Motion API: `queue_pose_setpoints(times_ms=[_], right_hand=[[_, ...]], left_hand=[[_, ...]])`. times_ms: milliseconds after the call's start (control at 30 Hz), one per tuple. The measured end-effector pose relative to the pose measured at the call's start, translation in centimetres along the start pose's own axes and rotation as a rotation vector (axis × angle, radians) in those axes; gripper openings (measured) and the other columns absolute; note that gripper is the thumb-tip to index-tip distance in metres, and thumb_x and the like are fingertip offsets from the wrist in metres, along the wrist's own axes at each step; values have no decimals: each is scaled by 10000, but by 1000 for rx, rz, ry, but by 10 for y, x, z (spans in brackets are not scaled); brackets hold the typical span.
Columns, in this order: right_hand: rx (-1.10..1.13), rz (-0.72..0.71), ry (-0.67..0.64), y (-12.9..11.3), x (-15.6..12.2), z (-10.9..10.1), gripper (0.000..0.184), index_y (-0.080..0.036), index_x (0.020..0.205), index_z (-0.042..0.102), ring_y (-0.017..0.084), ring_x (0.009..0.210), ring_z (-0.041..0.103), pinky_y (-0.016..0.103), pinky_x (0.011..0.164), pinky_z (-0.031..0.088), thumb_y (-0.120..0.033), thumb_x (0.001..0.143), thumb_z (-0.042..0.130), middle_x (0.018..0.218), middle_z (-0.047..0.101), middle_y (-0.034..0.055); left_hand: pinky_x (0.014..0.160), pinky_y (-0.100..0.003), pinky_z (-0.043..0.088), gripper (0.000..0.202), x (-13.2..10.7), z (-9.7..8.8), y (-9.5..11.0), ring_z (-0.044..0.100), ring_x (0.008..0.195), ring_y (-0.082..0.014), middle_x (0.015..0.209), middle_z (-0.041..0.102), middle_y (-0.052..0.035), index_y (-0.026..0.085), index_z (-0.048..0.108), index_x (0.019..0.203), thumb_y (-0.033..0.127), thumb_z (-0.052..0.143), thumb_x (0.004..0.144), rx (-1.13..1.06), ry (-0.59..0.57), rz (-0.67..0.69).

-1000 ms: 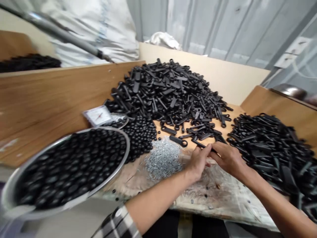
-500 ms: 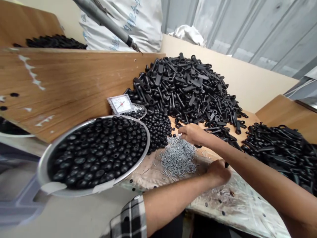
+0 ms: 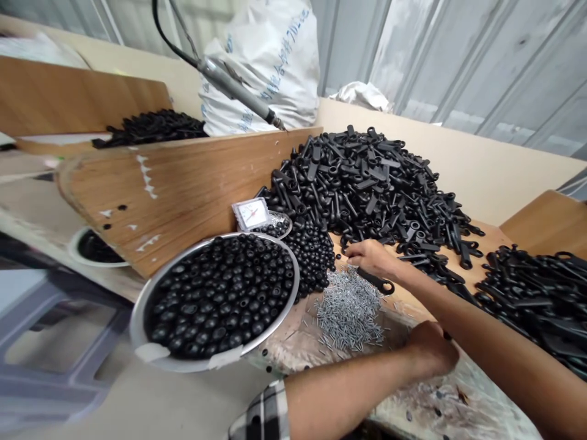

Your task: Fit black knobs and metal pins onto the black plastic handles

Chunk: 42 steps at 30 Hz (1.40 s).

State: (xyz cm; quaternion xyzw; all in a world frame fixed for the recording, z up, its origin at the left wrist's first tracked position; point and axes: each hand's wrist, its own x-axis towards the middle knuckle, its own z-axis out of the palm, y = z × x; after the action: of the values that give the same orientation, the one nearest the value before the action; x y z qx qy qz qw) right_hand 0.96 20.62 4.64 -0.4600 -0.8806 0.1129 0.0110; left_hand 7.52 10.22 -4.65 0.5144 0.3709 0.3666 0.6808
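Just below the right grip [image 3: 370, 256], narrowly pinched with any contents hidden, loose steel pins [image 3: 348, 311] lie unconfined on the worktop [image 3: 493, 238], where a careless wrist sweep could scatter them.

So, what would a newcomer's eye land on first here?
The big heap of black moulded parts at the back draws the eye first. Front left, a steel bowl brims with black beads; at centre sits a small pile of silver pins, with the right hand just above it.
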Motion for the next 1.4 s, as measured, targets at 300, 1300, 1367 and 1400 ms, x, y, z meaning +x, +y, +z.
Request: queue_pose_setpoints(times_ms=[300,1300,1367,1400], right_hand=[[1100,208,648,82,-160,-36,223,-177,888,669,115,552,581,205,478,456,-287,694,671,654,638,21],[1892,228,418,109,-176,52,203,-152,840,511,114,476,597,161,347,441,-322,773,598,670,644,30],[1867,246,462,108,-175,54,194,-145,818,535,90,465,576,147,357,435,-313,763,616,657,628,14],[1855,258,480,108,-175,55,190,-143,809,546,79,460,565,139,359,429,-308,756,625,647,618,6]], left_hand=[[456,-208,290,85,-2,-14,18,394,474,-82,502,452,36,142,544,623,222,527,598,36,101,-11],[640,-215,396,129,7,-26,19,541,679,-119,726,626,16,179,610,793,213,494,746,447,310,206],[669,-222,401,135,7,-26,19,553,714,-125,753,633,12,178,607,808,223,490,759,474,312,203],[674,-225,402,139,7,-26,19,555,715,-126,756,633,10,177,606,816,230,488,765,485,313,198]])
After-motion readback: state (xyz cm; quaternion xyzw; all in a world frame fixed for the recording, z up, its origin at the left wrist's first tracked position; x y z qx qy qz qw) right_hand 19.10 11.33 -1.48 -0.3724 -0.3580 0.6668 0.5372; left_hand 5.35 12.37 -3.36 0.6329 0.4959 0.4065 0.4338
